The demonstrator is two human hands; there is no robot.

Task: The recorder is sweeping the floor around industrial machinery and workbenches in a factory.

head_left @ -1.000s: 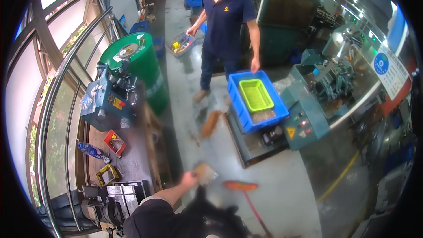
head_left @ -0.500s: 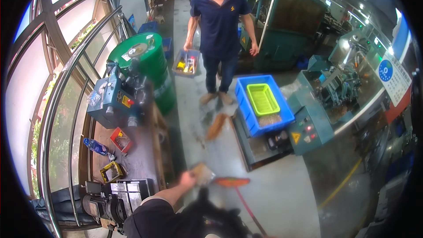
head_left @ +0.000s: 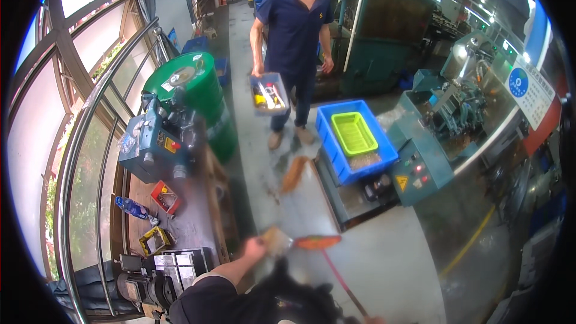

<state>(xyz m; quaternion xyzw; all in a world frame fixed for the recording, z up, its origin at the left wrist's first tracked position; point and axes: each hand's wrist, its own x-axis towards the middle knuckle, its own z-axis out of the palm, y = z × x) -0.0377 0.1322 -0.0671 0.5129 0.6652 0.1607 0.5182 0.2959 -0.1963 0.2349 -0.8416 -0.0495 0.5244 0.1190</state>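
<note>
Likely light and stiff, the long-handled broom suits a shaft hold, the right hand's grip clamped there; left of its head, the left hand's grip clamps a blurred tan piece.

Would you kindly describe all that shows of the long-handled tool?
The long-handled tool looks like a broom: a wide, flattish orange-red head, too blurred to tell its material, on a thin pinkish-red stick. Over pale floor, the stick slants down and rightward toward the lower edge, where the right hand barely shows, its grip unclear. The head's left end is beside the tan object in the left hand; whether they touch is unclear.
</note>
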